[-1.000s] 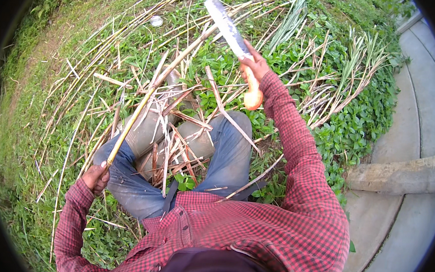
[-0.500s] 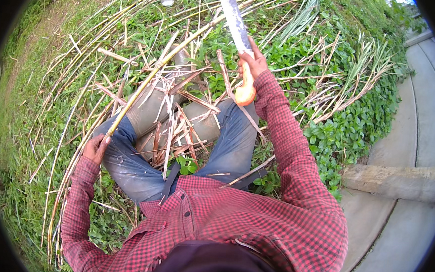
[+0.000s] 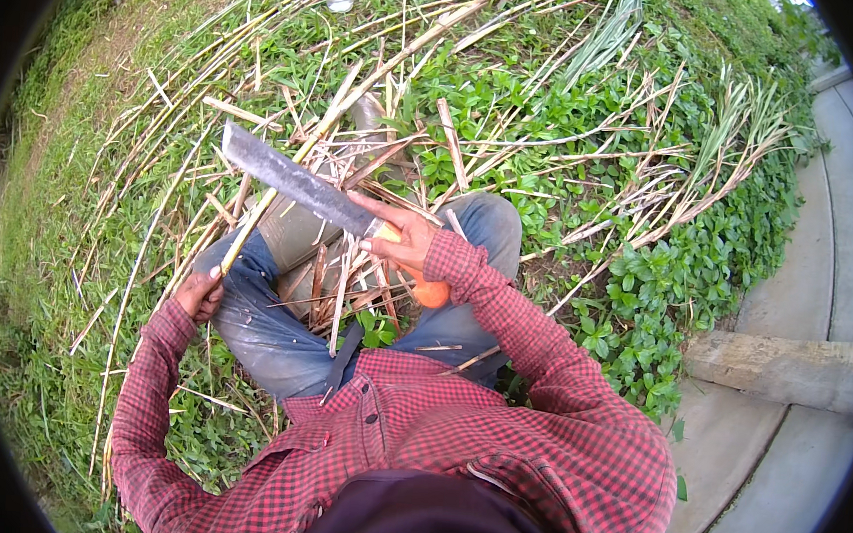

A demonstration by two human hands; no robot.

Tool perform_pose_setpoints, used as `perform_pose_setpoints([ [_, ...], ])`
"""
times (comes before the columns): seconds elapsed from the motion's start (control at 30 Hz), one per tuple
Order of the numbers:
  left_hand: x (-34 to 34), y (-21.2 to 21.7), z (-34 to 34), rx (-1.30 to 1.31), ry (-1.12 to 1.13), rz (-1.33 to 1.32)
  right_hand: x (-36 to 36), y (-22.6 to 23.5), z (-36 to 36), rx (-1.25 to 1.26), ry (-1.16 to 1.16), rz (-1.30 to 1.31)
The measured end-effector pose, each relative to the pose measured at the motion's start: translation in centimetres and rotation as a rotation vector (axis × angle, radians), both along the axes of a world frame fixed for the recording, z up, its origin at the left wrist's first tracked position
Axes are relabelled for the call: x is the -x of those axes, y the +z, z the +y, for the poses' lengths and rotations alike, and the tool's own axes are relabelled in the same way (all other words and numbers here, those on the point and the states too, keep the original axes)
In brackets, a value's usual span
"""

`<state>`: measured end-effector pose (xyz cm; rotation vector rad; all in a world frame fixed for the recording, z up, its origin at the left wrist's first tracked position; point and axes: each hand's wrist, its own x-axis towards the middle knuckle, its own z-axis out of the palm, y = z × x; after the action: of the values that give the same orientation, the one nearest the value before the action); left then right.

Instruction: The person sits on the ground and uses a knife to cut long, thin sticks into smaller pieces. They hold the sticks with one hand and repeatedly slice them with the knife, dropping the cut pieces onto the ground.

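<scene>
My left hand, closed beside my left knee, grips the lower end of a long yellowish cane stalk. The stalk slants up and away to the right, over my boots and the grass. In my right hand is a machete with a wide, dark-stained blade and a yellow-orange handle ending in a rounded knob. Its blade points left and crosses over the stalk in this view; whether the two touch, I cannot tell. Dry brown strips are heaped on and between my lower legs.
More long stalks lie in a curve over the grass on the left. A bundle of cut leafy stems is at the right, near low green plants. Concrete slabs run along the right edge. A small pale round object lies far off.
My right hand has brought the machete down and to the left, turning its blade from pointing away to lying across the stalk. My left hand keeps its hold.
</scene>
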<state>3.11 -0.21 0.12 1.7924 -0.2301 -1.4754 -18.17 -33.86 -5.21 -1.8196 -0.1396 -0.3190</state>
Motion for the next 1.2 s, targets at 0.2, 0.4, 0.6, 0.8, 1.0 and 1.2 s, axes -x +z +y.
perform_pose_setpoints([
  [0.2,2.6,1.2,0.3,0.026,-0.022,0.157,-1.5,0.8,-9.1,-0.563,-0.558,0.096],
  [0.4,3.3,2.0,0.1,0.069,0.012,0.220,-0.7,0.6,-5.0,-0.510,-0.323,0.103],
  [0.6,2.5,0.4,1.5,-0.027,-0.059,-0.404,0.5,0.3,2.8,-0.054,0.061,0.017],
  [0.8,5.1,-1.9,6.0,-0.146,-0.207,-1.375,1.2,4.4,-6.6,-0.507,-0.438,0.268],
  [1.0,7.4,-3.6,5.4,-0.223,-0.266,-1.632,1.8,5.4,-15.5,-0.480,-0.732,0.397],
  [1.2,7.3,-5.4,6.1,-0.304,-0.362,-1.579,4.6,3.5,-1.7,-0.513,-0.048,0.671],
])
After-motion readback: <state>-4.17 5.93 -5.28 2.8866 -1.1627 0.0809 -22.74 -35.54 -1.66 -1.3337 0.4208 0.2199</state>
